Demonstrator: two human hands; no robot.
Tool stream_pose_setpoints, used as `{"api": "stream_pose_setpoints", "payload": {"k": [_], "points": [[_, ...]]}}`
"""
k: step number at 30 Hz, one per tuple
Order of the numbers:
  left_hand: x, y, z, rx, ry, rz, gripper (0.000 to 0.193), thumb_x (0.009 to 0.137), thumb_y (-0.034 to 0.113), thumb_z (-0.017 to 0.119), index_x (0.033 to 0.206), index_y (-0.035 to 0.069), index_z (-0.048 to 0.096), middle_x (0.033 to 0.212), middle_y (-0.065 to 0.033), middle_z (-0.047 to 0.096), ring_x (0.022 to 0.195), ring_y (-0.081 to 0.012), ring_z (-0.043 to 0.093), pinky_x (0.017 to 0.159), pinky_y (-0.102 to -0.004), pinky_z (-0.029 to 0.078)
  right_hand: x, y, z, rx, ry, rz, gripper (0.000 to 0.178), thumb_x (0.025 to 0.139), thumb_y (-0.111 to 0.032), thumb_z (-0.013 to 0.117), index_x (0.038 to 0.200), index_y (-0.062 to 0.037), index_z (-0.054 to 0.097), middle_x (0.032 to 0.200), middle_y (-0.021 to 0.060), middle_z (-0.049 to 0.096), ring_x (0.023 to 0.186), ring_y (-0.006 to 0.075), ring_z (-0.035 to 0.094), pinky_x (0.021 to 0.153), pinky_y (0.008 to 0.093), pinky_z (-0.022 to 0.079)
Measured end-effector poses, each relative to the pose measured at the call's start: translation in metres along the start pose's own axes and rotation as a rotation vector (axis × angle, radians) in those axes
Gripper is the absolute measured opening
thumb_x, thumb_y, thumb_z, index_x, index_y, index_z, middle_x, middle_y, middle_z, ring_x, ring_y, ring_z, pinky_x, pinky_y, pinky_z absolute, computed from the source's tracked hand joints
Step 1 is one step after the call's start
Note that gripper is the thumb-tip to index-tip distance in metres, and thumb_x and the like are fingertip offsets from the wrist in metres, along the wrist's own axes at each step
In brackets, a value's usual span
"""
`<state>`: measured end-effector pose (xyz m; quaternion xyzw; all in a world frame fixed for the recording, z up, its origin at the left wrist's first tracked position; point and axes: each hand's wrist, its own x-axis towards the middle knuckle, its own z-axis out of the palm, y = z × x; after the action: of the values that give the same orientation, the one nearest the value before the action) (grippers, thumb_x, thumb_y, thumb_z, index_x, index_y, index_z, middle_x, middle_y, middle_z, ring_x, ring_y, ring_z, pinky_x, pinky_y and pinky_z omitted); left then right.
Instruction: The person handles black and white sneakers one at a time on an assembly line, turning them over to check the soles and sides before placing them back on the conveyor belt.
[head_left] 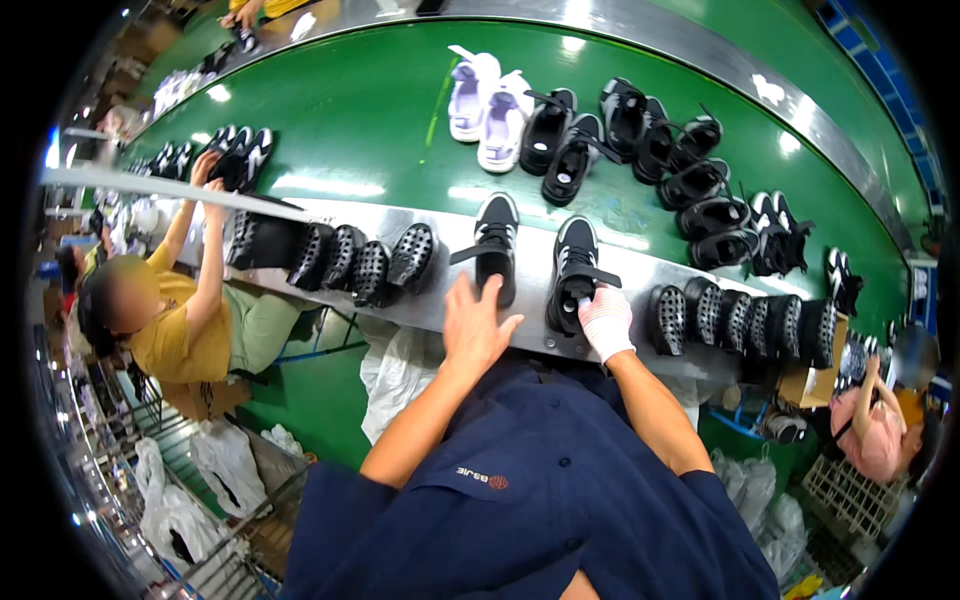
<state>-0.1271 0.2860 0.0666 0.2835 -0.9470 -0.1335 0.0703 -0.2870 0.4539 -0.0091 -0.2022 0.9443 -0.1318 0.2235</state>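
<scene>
Black shoes (577, 243), shirt lettering (471, 473), possibly insole labels (563, 179)

Pale lettering (472, 474) is borne beside a round reddish emblem (497, 482) on the navy shirt (540, 500). A small pale label (563, 179) is seen inside a black shoe (579, 148); any print on it cannot be made out.

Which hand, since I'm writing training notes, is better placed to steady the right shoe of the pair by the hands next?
Probably the right hand: gloved, it is at the heel end of that shoe. The left hand, fingers spread, is at the other shoe.
</scene>
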Motion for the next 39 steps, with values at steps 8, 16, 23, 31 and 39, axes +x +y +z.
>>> {"api": "stream_pose_setpoints", "payload": {"k": [8,16,23,31,39], "points": [[-0.01,-0.008,0.012,-0.434,0.008,0.055,0.033,0.086,0.02,0.079,0.109,0.0,0.067,0.12,-0.025,0.061,0.113,-0.044,0.059,0.096,-0.0502,0.051,-0.007,-0.017,-0.036,0.039,-0.134,-0.123,0.054,0.089,-0.051,0.072,0.097,0.0027,0.068,0.086,0.0257,0.071,0.089,0.0445,0.07,0.083,0.0511,0.054],[-0.028,-0.158,-0.062,0.123,0.473,-0.346,0.035,0.086,0.025,0.08,0.108,0.002,0.068,0.102,-0.0133,0.063,0.099,-0.0358,0.06,0.087,-0.0469,0.051,-0.069,-0.066,-0.069,0.437,-0.089,-0.129,0.027,0.092,-0.028,0.076,0.089,-0.0012,0.07,0.075,0.0196,0.072,0.066,0.0315,0.071,0.065,0.0403,0.053],[-0.027,-0.157,-0.084,0.072,0.502,-0.234,0.037,0.083,0.024,0.083,0.11,0.002,0.07,0.104,-0.0111,0.065,0.097,-0.0319,0.061,0.084,-0.045,0.05,-0.08,-0.124,-0.067,0.51,-0.132,-0.167,0.028,0.093,-0.027,0.076,0.102,-0.0014,0.071,0.084,0.0167,0.074,0.073,0.0262,0.072,0.071,0.0359,0.056],[0.0,-0.047,-0.107,-0.583,0.255,0.318,0.042,0.075,0.023,0.088,0.102,0.003,0.063,0.11,-0.0164,0.063,0.1,-0.035,0.061,0.089,-0.0435,0.051,-0.089,-0.165,-0.085,1.572,-0.687,0.157,0.041,0.096,-0.025,0.073,0.13,-0.0054,0.062,0.118,0.0045,0.067,0.102,0.0121,0.064,0.087,0.03,0.054],[0.033,-0.018,-0.029,-1.381,-0.278,-0.43,0.008,0.093,0.003,0.07,0.101,0.0,0.07,0.094,-0.006,0.073,0.085,-0.0114,0.068,0.079,-0.0264,0.053,-0.116,-0.12,-0.11,0.381,-0.104,-0.296,0.058,0.093,-0.048,0.071,0.128,-0.0037,0.061,0.102,0.0247,0.071,0.097,0.0433,0.07,0.083,0.0472,0.055]]}}
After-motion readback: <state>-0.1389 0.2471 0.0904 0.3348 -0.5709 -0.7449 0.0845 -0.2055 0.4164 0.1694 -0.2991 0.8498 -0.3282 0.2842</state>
